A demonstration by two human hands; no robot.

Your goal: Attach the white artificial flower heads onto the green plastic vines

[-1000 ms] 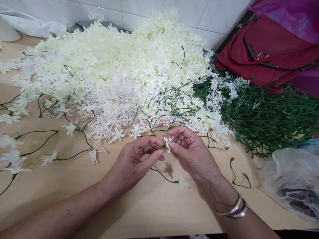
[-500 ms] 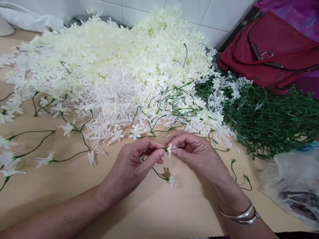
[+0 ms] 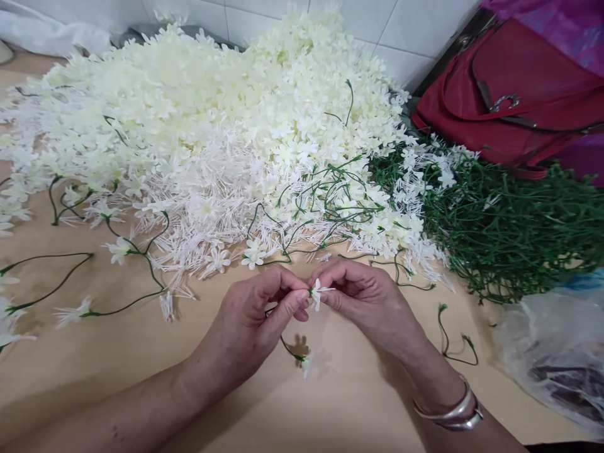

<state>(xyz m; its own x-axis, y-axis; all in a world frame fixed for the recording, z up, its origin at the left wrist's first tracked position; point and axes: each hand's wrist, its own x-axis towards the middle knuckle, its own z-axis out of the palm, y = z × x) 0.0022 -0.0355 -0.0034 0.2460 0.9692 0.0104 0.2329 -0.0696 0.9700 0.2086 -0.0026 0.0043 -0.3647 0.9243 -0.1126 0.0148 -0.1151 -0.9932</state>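
Observation:
My left hand [image 3: 264, 321] is closed in a pinch on a green plastic stem, most of it hidden by the fingers, right behind a white artificial flower [image 3: 317, 294]. My right hand [image 3: 368, 302] is closed at the front of that blossom, its thumb and fingertips at the petals and white stamens. Both sets of fingertips almost meet. Below my left hand hangs another branch of green stem [image 3: 289, 350], tipped with a second white flower [image 3: 306, 365]. Just beyond the hands lies a large heap of loose white blossoms [image 3: 198, 94], with white stamens [image 3: 207, 207] along its front.
Green stems [image 3: 528, 226] are piled at the right, below a red bag [image 3: 519, 94]. A clear plastic bag [image 3: 547, 352] lies at the front right. One bare stem [image 3: 446, 340] is near my right wrist. Finished-looking flowered stems [image 3: 127, 308] lie on the table at left.
My left fingertips are now closer to the blossom, and less green shows between them. The hanging second flower has shifted left and down. The whole view has shifted slightly.

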